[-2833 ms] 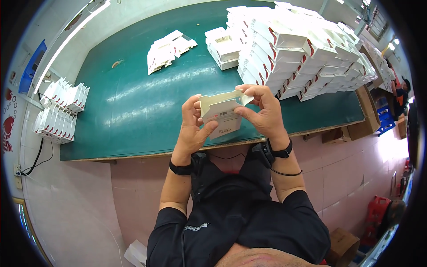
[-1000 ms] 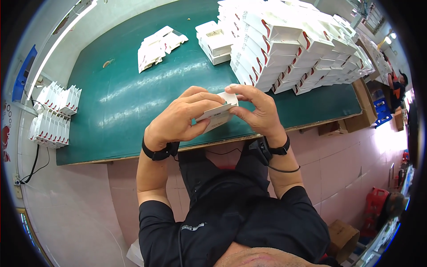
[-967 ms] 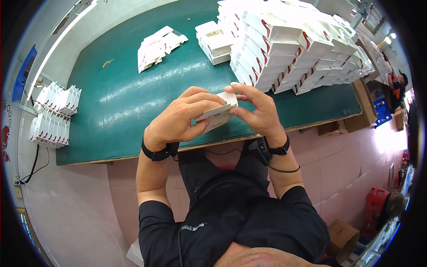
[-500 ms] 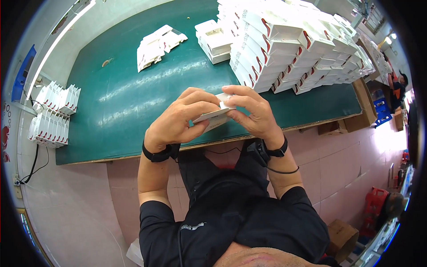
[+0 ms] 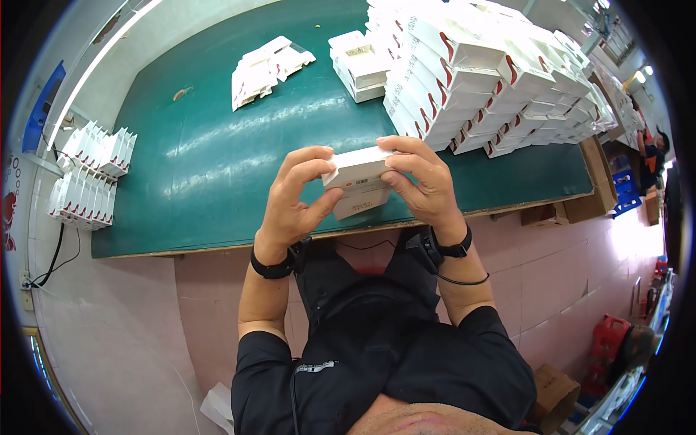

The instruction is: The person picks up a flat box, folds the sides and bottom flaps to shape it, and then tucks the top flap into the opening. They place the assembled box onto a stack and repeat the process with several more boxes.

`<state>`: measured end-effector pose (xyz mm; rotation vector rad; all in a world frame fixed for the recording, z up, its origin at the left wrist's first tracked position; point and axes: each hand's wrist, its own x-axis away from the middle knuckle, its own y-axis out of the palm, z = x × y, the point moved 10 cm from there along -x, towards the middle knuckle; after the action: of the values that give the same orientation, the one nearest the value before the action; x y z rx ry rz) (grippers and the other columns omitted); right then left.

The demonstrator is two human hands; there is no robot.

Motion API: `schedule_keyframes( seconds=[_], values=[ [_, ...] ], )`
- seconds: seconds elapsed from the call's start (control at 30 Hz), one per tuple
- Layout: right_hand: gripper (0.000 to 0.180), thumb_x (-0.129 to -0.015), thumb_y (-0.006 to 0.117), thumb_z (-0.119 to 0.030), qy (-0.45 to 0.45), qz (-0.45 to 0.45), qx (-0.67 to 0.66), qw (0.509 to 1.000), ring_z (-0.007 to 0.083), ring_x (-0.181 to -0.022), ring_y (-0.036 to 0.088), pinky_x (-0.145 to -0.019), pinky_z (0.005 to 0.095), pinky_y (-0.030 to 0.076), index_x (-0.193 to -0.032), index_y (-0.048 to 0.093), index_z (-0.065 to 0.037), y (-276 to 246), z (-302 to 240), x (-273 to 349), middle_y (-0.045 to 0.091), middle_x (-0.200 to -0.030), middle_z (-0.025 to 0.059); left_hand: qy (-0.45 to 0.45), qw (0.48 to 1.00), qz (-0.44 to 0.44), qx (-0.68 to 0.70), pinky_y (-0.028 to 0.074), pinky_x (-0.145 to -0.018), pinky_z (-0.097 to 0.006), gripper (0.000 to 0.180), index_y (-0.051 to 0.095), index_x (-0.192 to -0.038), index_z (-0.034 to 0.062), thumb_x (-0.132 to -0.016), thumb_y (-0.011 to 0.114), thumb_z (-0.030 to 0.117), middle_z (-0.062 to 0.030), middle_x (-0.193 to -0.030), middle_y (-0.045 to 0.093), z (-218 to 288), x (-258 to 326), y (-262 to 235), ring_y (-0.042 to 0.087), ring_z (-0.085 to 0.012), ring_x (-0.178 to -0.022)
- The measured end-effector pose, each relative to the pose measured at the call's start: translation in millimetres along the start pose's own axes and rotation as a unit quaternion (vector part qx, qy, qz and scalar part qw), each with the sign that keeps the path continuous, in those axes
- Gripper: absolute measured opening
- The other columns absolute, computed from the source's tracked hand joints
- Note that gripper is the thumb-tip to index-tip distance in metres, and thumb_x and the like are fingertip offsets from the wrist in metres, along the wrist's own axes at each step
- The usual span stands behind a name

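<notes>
A small white carton [image 5: 359, 181] with a red mark is held above the near edge of the green table [image 5: 217, 152]. My left hand [image 5: 293, 199] grips its left end with fingers curled over the top. My right hand [image 5: 420, 181] holds its right end, fingers pressed on the top flap. Both wrists wear black bands.
A large stack of finished white cartons [image 5: 486, 72] fills the far right. A smaller pile [image 5: 359, 61] and a heap of flat carton blanks [image 5: 264, 65] lie at the back. Rows of upright folded blanks [image 5: 87, 174] stand at the far left. Cardboard boxes [image 5: 580, 203] sit under the right edge.
Both hands have turned and closed the carton between them; my left fingers shifted from covering its top to gripping its left end. The table's piles have not moved.
</notes>
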<state>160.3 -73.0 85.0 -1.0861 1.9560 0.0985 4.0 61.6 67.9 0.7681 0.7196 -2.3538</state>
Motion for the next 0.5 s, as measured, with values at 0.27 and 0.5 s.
schedule_keyframes(
  seconds=[0.27,0.5],
  values=[
    [0.017,-0.095,0.078,-0.009,0.0,-0.003,-0.015,1.0,0.0291,-0.11,0.071,-0.093,0.0368,0.057,-0.108,0.071,-0.001,2,0,2,0.072,-0.128,0.0171,-0.054,0.987,0.001,0.15,0.059,-0.097,-0.038,0.03,0.067,-0.123,0.0053,-0.096,0.078,0.008,-0.0151,-0.14,0.059,-11,3,-1,0.065,-0.0251,-0.12],
    [0.019,-0.096,0.077,-0.009,-0.001,-0.007,-0.019,1.0,0.0289,-0.111,0.071,-0.094,0.0373,0.057,-0.111,0.071,-0.001,2,-1,1,0.072,-0.128,0.0176,-0.048,0.995,-0.024,0.088,0.06,-0.094,-0.037,0.027,0.069,-0.12,0.0043,-0.096,0.079,0.011,-0.0153,-0.137,0.061,-8,5,1,0.067,-0.025,-0.117]
  ],
)
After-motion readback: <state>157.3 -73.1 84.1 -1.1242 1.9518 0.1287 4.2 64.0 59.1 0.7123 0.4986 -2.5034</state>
